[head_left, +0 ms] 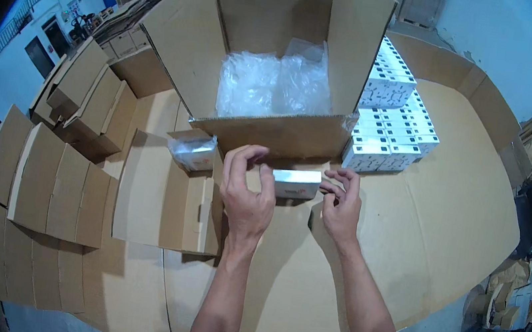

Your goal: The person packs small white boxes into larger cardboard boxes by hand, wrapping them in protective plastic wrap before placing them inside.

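The work surface is a wide sheet of brown corrugated cardboard (448, 210) laid over a table, with flattened brown cartons (55, 185) stacked to my left. A large open brown cardboard box (263, 135) lined with clear plastic film (270, 82) stands directly ahead; a stack of small white printed boxes (389, 125) sits just beside its right wall. I hold one small white rectangular box (296, 183) level, just in front of the big carton — my left hand (245, 193) pinches its left end, my right hand (341, 206) its right end, fingers closed on it. A small clear plastic-wrapped packet (192, 152) lies left. Judgement: keep the grip even at both ends — check edges square.
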`<action>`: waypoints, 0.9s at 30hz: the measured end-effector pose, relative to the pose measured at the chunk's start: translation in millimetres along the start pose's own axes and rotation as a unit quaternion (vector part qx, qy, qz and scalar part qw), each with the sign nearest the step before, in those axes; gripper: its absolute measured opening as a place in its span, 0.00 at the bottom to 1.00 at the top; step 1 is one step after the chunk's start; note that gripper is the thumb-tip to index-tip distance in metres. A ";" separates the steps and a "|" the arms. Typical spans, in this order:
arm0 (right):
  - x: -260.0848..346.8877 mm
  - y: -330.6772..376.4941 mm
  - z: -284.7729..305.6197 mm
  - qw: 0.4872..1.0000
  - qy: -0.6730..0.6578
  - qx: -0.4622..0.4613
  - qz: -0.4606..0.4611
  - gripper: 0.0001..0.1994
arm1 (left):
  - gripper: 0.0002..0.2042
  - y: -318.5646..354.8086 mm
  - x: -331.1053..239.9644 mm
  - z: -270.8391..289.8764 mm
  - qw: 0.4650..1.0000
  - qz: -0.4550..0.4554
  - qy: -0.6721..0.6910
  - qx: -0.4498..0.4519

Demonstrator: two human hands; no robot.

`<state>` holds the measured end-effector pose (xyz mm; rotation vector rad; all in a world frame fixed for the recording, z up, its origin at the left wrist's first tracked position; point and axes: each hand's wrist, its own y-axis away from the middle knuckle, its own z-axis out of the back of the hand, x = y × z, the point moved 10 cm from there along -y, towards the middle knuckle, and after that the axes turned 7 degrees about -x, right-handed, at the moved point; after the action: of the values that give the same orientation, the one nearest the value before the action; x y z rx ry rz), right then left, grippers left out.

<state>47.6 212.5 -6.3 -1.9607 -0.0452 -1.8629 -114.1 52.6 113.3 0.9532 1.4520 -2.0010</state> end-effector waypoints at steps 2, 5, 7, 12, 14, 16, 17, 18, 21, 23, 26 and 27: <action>3.3 1.2 -1.2 1.000 -0.001 -0.003 -0.002 0.23 | 0.06 -28.2 -25.5 -8.2 0.997 -0.070 -0.007 -0.014; 1.0 -3.8 11.5 1.000 0.011 -0.012 -0.002 0.21 | 0.07 -80.8 -36.3 -68.1 0.993 -0.088 0.002 0.074; 0.3 -4.7 14.2 1.000 0.013 -0.011 -0.002 0.20 | 0.12 -111.2 3.7 -128.1 0.949 0.045 -0.152 0.274; 3.0 1.4 -7.3 1.000 0.010 0.004 0.001 0.17 | 0.20 -91.9 164.0 -198.2 0.702 0.096 -0.328 0.625; 1.0 1.3 -1.7 1.000 0.015 -0.010 -0.013 0.16 | 0.21 -82.6 167.7 -213.5 0.706 0.097 -0.292 0.638; 4.6 -1.8 1.5 0.999 0.037 -0.004 -0.007 0.15 | 0.23 -74.0 170.7 -218.0 0.676 0.125 -0.283 0.668; 3.4 -3.1 5.0 0.999 0.040 -0.005 -0.006 0.15 | 0.23 -73.1 165.9 -222.5 0.677 0.124 -0.280 0.670; 2.4 -4.0 8.2 0.999 0.043 -0.008 0.000 0.15 | 0.23 -71.0 162.7 -225.8 0.668 0.119 -0.291 0.675; -0.5 -4.5 9.2 0.999 0.053 -0.004 0.005 0.15 | 0.24 -68.5 161.1 -228.8 0.662 0.113 -0.292 0.681; 1.9 -3.0 2.9 0.998 0.055 0.010 0.005 0.16 | 0.24 -74.2 174.8 -226.7 0.668 0.118 -0.285 0.677; 4.1 0.2 -6.1 0.999 0.042 0.019 0.005 0.16 | 0.24 -76.6 188.0 -229.7 0.674 0.061 -0.255 0.691; 2.9 -1.2 -2.8 0.999 0.046 0.016 0.008 0.16 | 0.23 -73.7 187.7 -232.8 0.681 0.094 -0.241 0.685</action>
<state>44.8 211.9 -3.2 -1.8453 -0.0314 -1.9274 -228.7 299.3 -30.9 0.8091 -0.6741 -2.6947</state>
